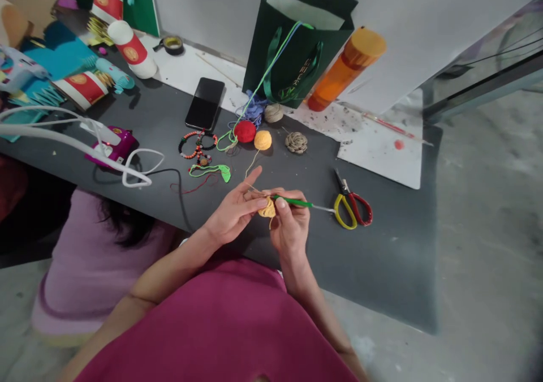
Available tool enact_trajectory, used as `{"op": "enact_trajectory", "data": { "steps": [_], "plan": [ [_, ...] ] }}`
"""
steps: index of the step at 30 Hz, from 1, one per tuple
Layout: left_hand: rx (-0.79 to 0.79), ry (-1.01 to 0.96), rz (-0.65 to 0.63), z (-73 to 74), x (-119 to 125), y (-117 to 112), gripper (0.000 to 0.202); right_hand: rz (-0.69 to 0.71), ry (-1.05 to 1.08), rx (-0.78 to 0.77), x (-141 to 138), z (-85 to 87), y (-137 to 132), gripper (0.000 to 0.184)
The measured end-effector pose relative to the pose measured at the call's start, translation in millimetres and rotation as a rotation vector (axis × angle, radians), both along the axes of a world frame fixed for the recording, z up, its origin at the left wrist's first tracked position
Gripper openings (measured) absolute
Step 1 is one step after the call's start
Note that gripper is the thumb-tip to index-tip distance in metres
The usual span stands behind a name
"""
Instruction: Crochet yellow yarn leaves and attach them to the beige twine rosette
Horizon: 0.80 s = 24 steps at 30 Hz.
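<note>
Between my two hands is a small piece of yellow crochet work (267, 207). My left hand (235, 209) pinches its left side, with the index finger raised and yarn running over it. That strand leads back to a yellow yarn ball (263, 140) on the table. In my right hand (292, 223) is a crochet hook (297, 202) with a green grip and a metal shaft pointing right. The hook's tip meets the yellow piece, hidden by fingers and yarn. Beside the yellow ball sits a red yarn ball (245, 131).
Scissors (352, 204) with yellow and red handles lie to the right. Behind stand a green paper bag (297, 42) and an orange bottle (345, 68). A phone (206, 103), beaded bracelets (197, 146) and a purple power adapter (113, 147) with white cables lie left. A purple stool (97, 257) is below.
</note>
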<state>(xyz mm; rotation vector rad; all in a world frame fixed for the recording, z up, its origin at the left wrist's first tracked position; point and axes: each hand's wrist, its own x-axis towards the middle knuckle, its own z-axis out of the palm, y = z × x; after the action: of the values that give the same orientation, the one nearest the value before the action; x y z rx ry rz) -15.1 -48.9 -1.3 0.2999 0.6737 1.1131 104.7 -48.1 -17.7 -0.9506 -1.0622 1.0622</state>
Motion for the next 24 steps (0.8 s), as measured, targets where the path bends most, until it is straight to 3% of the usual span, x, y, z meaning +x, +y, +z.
{"op": "enact_trajectory", "data": {
  "steps": [3,5,7,10,12,14,18,24],
  "plan": [
    [0.072,0.094,0.110,-1.7,4,-1,0.091,-0.001,-0.210,0.094,8,3.3,2,0.007],
    [0.145,0.162,0.241,-2.2,10,-3,0.090,-0.111,-0.460,0.281,11,2.9,1,0.006],
    [0.163,0.161,0.279,-2.3,14,-5,0.088,-0.211,-0.531,0.384,9,0.3,0,0.015],
    [0.112,0.101,0.178,-1.3,13,-4,0.088,-0.244,-0.264,0.243,0,-4.1,0,0.013],
    [0.102,0.087,0.124,0.0,9,-1,0.089,-0.168,-0.059,0.113,-4,-5.4,3,0.003],
    [0.125,0.100,0.112,1.2,5,1,0.090,-0.096,0.072,0.010,-4,-5.8,6,0.010],
    [0.161,0.127,0.104,3.3,0,3,0.089,0.009,0.157,-0.118,2,-5.1,11,0.019],
    [0.115,0.103,0.041,2.9,-3,5,0.093,0.088,0.140,-0.140,6,1.1,14,0.020]
  ]
}}
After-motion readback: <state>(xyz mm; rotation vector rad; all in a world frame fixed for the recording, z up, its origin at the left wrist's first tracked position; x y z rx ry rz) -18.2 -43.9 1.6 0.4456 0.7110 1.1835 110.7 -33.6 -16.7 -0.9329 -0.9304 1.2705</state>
